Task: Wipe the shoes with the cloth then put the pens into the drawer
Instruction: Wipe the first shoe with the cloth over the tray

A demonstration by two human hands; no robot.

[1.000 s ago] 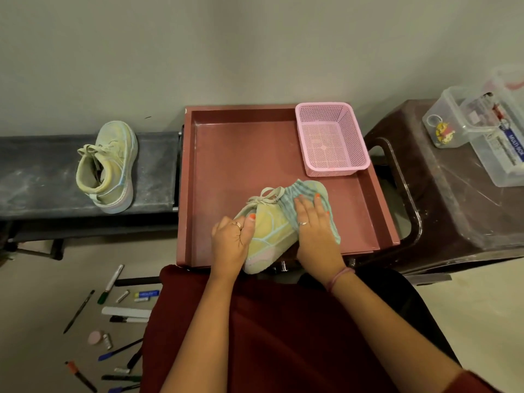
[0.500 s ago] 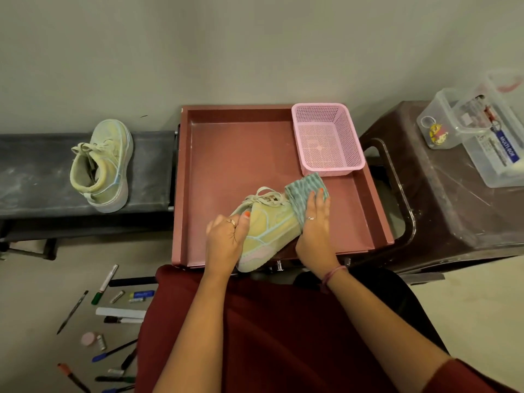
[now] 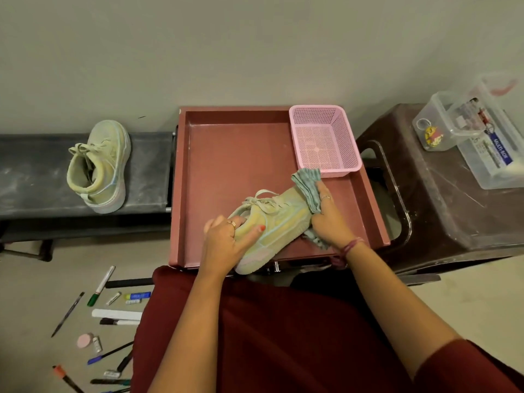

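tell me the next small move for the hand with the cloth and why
Probably drag the cloth back along the upper of the shoe toward the laces. The right hand presses the cloth at the toe end, the left hand steadies the heel in the drawer, and the side looks unwiped. The second shoe and the pens wait.

Both bare forearms reach forward from the lower edge of the view. The left hand is curled in a grip, with the thumb stretched out to the right and rings on two fingers. The right hand lies flatter, palm down, fingers extended forward and pressing, one ring visible. A pink band sits around the right wrist.
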